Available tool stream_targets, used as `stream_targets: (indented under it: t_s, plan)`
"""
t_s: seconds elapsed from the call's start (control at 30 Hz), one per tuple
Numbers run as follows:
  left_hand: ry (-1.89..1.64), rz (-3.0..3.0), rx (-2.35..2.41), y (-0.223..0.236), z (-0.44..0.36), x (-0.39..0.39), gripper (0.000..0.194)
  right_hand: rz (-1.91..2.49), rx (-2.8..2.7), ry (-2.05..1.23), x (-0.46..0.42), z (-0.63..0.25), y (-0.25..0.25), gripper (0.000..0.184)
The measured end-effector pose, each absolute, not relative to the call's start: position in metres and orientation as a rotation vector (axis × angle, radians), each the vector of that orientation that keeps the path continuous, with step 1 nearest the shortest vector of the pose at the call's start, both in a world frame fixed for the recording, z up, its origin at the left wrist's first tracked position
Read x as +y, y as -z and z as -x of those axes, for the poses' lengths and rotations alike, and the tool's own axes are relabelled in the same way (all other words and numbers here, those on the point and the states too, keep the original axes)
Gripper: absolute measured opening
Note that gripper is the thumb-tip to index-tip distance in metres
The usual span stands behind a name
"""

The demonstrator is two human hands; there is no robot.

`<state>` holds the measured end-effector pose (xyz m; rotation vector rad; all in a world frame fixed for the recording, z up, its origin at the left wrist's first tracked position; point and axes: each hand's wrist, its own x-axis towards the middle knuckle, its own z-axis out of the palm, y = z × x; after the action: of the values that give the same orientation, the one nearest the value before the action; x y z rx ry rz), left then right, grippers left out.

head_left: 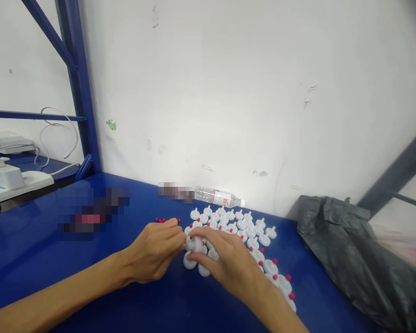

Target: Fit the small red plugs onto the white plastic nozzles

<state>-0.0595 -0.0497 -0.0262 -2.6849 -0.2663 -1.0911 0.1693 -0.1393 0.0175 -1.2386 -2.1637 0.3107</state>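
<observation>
My right hand (229,259) grips a white round plastic piece (195,244) between thumb and fingers, tilted on its side above the table. My left hand (157,249) is closed in a pinch at the left end of that piece. Whatever its fingertips hold is hidden. Around and beyond the right hand stand many more white round pieces (242,224), each with a short spout. Several of the nearer ones carry red caps (288,277); those farther back have bare spouts. Small loose red caps (161,220) lie just behind my left hand.
A clear plastic bottle (217,196) lies on its side along the wall. A black plastic bag (350,249) slumps at the right of the blue table (125,305). Blurred-out items lie at the left and back. A white power strip (24,185) sits at far left.
</observation>
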Motion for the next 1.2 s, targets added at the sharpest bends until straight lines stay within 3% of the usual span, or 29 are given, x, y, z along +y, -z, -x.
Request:
stream_targets:
  t_s: [0.07,0.23,0.4,0.6,0.9,1.03,1.2]
  plan:
    - [1.203,2.673,-0.503,0.021,0.068,-0.042,0.03,1.305,-2.097,-0.103,-0.134,-0.189,-0.021,0.027]
    - [1.093,2.522,-1.395,0.002,0.091,-0.019,0.033,1.664,-1.728,0.205,-0.124,-0.268,-0.035,0.029]
    - [0.974,2.6,-1.469,0.004,0.091,-0.009,0.033,1.807,-1.693,0.277,-0.119,-0.319,-0.033,0.029]
    - [0.869,2.649,-1.487,0.015,0.09,-0.006,0.033,2.05,-1.866,-0.038,-0.127,-0.327,-0.039,0.026]
    - [0.715,2.618,-1.535,0.017,0.096,-0.004,0.027,2.082,-1.924,-0.545,-0.131,-0.345,-0.024,0.017]
    - [0.654,2.615,-1.635,0.017,0.096,-0.005,0.021,2.063,-1.955,-0.597,-0.13,-0.343,-0.021,0.014]
    - [0.628,2.655,-1.715,0.016,0.096,-0.006,0.026,2.062,-1.917,-0.48,-0.131,-0.339,-0.028,0.024]
